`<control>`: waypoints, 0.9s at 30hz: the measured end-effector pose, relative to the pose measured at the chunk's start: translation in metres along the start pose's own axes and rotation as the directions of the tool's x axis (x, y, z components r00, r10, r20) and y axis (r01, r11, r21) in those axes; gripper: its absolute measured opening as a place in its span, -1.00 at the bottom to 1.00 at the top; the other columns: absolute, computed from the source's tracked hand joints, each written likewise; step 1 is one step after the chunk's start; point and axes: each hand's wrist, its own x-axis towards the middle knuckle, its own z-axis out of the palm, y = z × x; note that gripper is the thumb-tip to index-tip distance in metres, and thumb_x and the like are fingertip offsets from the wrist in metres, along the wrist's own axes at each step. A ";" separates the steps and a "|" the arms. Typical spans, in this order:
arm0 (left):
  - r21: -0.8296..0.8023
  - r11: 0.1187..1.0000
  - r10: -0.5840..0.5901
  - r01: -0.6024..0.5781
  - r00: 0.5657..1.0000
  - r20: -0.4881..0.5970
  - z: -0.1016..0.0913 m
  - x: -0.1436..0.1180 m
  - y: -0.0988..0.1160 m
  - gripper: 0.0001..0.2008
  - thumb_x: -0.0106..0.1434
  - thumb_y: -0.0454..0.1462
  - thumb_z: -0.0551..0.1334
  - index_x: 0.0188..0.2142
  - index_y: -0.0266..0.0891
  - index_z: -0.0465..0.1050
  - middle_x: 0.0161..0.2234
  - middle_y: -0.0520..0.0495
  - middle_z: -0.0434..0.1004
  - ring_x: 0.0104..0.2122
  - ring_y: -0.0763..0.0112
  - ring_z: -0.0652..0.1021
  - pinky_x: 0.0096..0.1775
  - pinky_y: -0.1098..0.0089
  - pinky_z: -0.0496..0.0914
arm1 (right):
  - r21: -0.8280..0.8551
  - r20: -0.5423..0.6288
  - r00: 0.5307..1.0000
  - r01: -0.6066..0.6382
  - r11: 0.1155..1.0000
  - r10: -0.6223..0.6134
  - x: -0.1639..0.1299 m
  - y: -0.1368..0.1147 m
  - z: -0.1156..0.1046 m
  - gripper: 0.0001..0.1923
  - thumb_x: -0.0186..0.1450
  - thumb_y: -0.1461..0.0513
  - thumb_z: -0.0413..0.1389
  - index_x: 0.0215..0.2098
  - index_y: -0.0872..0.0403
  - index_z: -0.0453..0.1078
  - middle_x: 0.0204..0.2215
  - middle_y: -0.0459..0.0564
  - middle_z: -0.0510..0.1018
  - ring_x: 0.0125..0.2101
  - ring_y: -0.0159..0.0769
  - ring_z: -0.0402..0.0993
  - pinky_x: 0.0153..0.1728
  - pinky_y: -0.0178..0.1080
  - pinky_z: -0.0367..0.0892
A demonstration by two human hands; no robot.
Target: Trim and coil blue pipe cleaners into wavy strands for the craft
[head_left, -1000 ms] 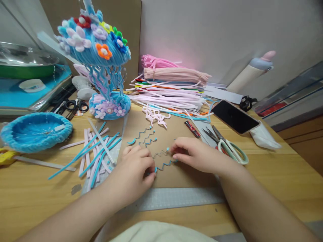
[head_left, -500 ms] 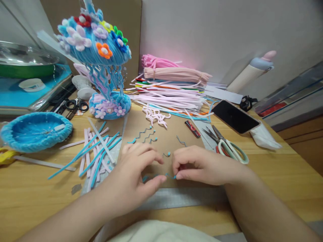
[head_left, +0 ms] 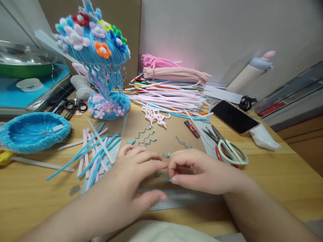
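My right hand (head_left: 195, 171) pinches the blue tip of a thin wavy wire (head_left: 163, 175) between thumb and forefinger, low over the brown cardboard sheet (head_left: 165, 139). Close on its left, my left hand (head_left: 141, 176) hovers with thumb and fingers spread, holding nothing; its forefinger points at the right fingertips. Beyond the hands lie several wavy wires with blue ends (head_left: 145, 135). One more short wire (head_left: 166, 155) sits just above the right knuckles, and another wavy wire (head_left: 183, 143) rests farther right. A small bunch of curly pale pink strips (head_left: 155, 116) is at the sheet's far edge.
Left stand a blue flower-covered jellyfish figure (head_left: 97, 53), a fuzzy blue bowl shape (head_left: 35, 131) and cut pipe cleaners (head_left: 96, 151). Pipe cleaner bundles (head_left: 174, 74) are stacked at the back. Scissors (head_left: 227, 148), a red-black tool (head_left: 192, 129) and a phone (head_left: 234, 116) lie right.
The right hand has moved slightly left and nearer to me, and more of the pinched wire now shows. My left forefinger has stretched out toward the right fingertips, and its thumb has lowered.
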 end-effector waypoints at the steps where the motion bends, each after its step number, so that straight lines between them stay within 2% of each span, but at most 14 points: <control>1: -0.087 0.996 -0.006 0.010 0.999 0.043 -0.002 -0.002 0.000 -0.58 0.11 -0.12 0.32 -0.02 0.08 0.36 0.02 0.04 0.42 0.03 0.21 0.35 0.05 0.20 0.15 | 0.063 0.043 0.999 -0.008 0.998 0.005 -0.001 -0.001 -0.002 -0.95 0.24 0.28 0.09 -0.39 0.11 0.36 -0.45 -0.13 0.38 -0.44 -0.45 0.26 -0.39 -0.37 0.20; 4: -0.301 0.952 -0.004 0.046 0.990 0.139 -0.006 -0.004 0.002 -0.67 0.13 -0.17 0.31 -0.08 0.06 0.41 0.02 0.06 0.41 0.02 0.29 0.38 0.02 0.32 0.24 | 0.214 0.158 0.987 -0.045 0.976 0.011 -0.003 -0.001 -0.004 -0.89 0.24 0.22 0.11 -0.38 0.13 0.37 -0.46 -0.12 0.36 -0.45 -0.46 0.24 -0.41 -0.36 0.19; 7: -0.340 0.938 -0.033 0.065 0.995 0.099 -0.002 -0.001 0.002 -0.89 0.19 -0.23 0.27 -0.26 -0.03 0.47 -0.11 0.08 0.50 -0.07 0.36 0.44 0.01 0.33 0.23 | 0.300 0.150 0.988 -0.067 0.952 0.022 -0.001 0.000 -0.001 -0.84 0.22 0.18 0.14 -0.38 0.14 0.37 -0.51 -0.14 0.32 -0.50 -0.48 0.18 -0.47 -0.38 0.15; 11: -0.260 0.964 -0.044 0.050 0.999 0.027 0.007 0.004 0.001 -0.97 0.16 -0.27 0.29 -0.37 -0.07 0.49 -0.24 0.11 0.53 -0.16 0.39 0.46 -0.02 0.30 0.20 | 0.361 0.080 0.995 -0.078 0.929 0.053 0.004 0.004 0.008 -0.90 0.23 0.23 0.11 -0.37 0.13 0.34 -0.54 -0.17 0.30 -0.52 -0.49 0.14 -0.49 -0.39 0.11; 17: -0.144 0.989 0.013 -0.013 1.000 -0.001 0.011 0.007 -0.002 -0.92 0.18 -0.30 0.26 -0.44 -0.12 0.46 -0.41 0.13 0.53 -0.29 0.43 0.48 -0.06 0.25 0.15 | 0.374 0.083 0.986 -0.165 0.913 0.145 0.009 0.001 0.012 -0.91 0.19 0.24 0.12 -0.40 0.12 0.33 -0.52 -0.17 0.34 -0.52 -0.49 0.18 -0.48 -0.40 0.13; 23: -0.006 0.996 0.091 -0.091 0.996 0.000 0.010 0.008 -0.004 -0.91 0.19 -0.33 0.25 -0.43 -0.10 0.46 -0.41 0.17 0.55 -0.28 0.42 0.46 -0.07 0.21 0.11 | 0.384 0.161 0.954 -0.298 0.874 0.255 0.013 0.003 0.014 -0.91 0.18 0.24 0.09 -0.42 0.12 0.29 -0.59 -0.19 0.32 -0.61 -0.52 0.19 -0.58 -0.42 0.13; 27: 0.070 0.994 0.089 -0.089 0.996 0.002 0.007 0.009 0.000 -0.87 0.23 -0.34 0.20 -0.41 -0.10 0.47 -0.40 0.10 0.57 -0.26 0.35 0.46 -0.07 0.18 0.11 | 0.375 0.178 0.944 -0.326 0.868 0.278 0.015 0.008 0.015 -0.91 0.20 0.23 0.05 -0.42 0.11 0.29 -0.62 -0.20 0.33 -0.64 -0.52 0.22 -0.59 -0.42 0.16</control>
